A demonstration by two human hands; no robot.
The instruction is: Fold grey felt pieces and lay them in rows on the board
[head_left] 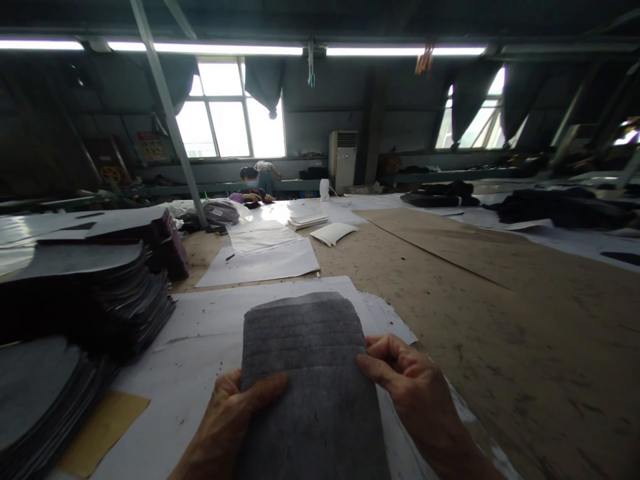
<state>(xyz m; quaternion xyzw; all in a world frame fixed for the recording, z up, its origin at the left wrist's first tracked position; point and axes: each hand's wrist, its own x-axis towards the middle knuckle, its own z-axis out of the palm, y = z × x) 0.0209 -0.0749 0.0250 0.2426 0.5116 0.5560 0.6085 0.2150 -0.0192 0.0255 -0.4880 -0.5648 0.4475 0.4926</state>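
Between my hands is a stack of grey fabric pieces, cut to a rounded shape, its far edge stepped in several layers. My left hand grips its left side, the thumb lying on top and the fingers hidden underneath. At the right edge, my right hand pinches the stack between thumb and fingers. Beneath it lies white paper on the table.
Tall piles of dark cut fabric stand at the left, near a piece of brown card. White sheets and brown paper cover the table ahead. Dark cloth lies at far right. People are in the background.
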